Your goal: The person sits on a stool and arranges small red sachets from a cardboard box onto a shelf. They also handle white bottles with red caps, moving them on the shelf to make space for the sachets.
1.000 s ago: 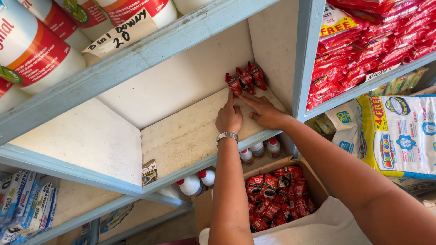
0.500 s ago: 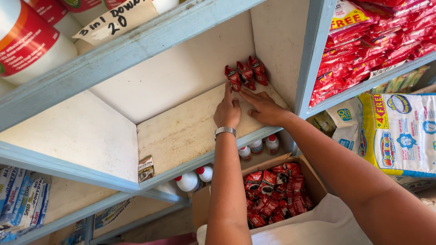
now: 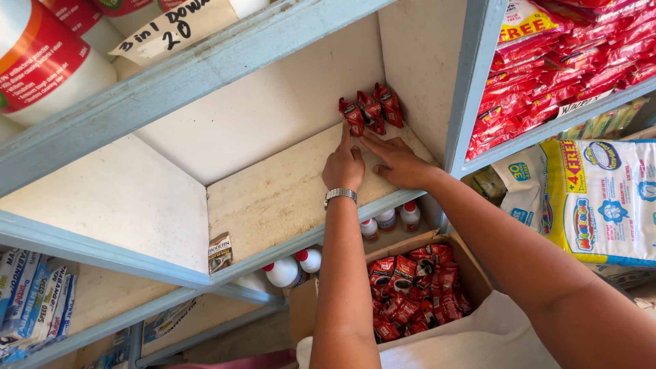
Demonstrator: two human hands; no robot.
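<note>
Little has been moved: three red sachets [image 3: 371,111] are kept propped upright by the left hand [image 3: 344,166] and right hand [image 3: 398,162], fingers extended, nothing pinched; many sachets are left in the cardboard box [image 3: 410,290].

The small red sachets [image 3: 371,111] at the back of the shelf are glossy foil-like plastic, crinkled at the seams. The shelf board [image 3: 287,198] under them is matt, rough and stained, like bare painted wood. The shelf frame [image 3: 205,75] wears pale blue paint with a dull finish. The left hand [image 3: 344,167] has a shiny metal watch band [image 3: 340,195] at the wrist. The box [image 3: 471,270] below is plain brown cardboard, matt. The bottles [image 3: 287,273] look like smooth white plastic with red caps.
</note>
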